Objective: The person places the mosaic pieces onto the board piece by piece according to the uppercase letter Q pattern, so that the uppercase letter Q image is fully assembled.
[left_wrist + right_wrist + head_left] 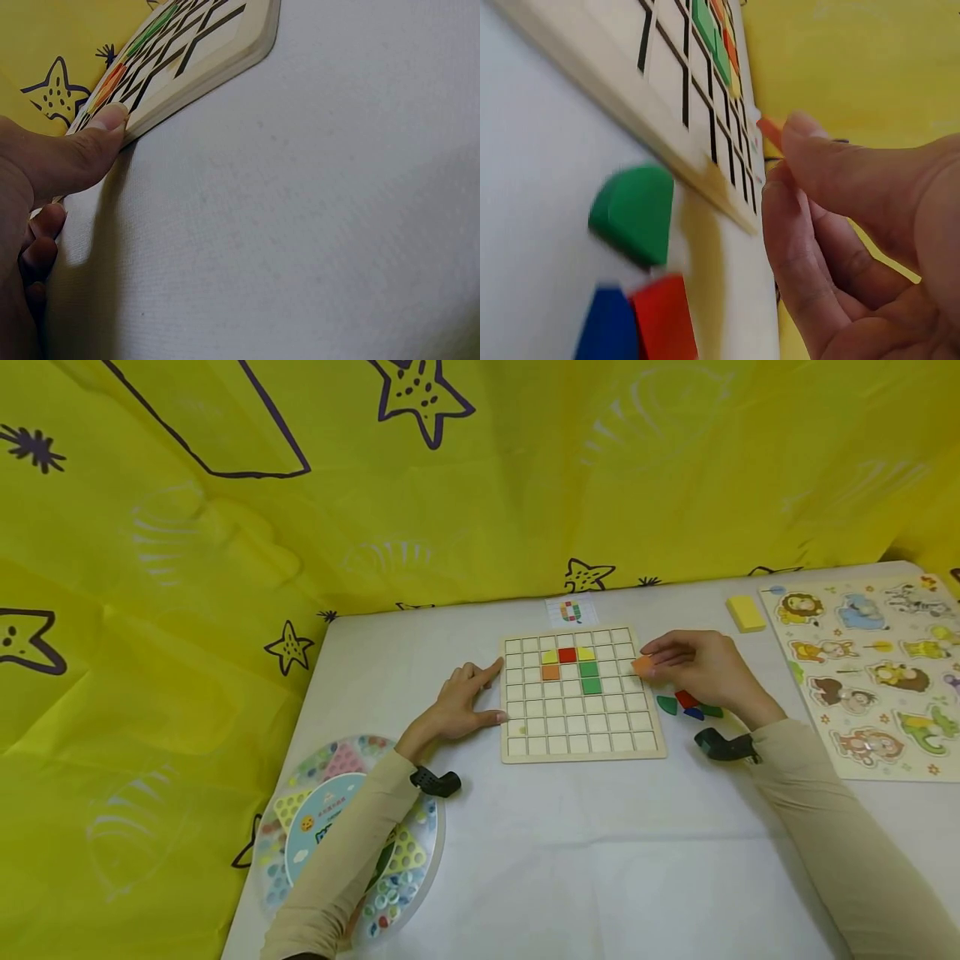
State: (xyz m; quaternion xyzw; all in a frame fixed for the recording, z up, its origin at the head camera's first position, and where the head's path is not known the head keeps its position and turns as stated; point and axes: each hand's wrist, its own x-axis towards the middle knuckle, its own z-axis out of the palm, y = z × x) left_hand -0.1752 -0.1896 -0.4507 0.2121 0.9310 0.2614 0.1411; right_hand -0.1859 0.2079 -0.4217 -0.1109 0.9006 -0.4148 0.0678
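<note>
A wooden grid board (555, 752) lies on the white table, with red, yellow, green and orange blocks set in its upper cells. The left hand (456, 703) rests at the board's left edge, thumb and index finger spread and touching the rim. In the left wrist view the thumb (90, 154) presses the board's edge. Over the board's right edge, the right hand (697, 668) pinches an orange block (642, 666) between thumb and fingers. Just right of the board lie loose blocks: a green one (637, 214), a red one (666, 319), a blue one (607, 326) and another green one (711, 711).
Behind the board lies a small pattern card (572, 611). A yellow block (746, 613) sits at the back right, beside an animal puzzle board (817, 693). A round game box (431, 860) lies under the left forearm. Yellow printed cloth (525, 485) hangs behind the table.
</note>
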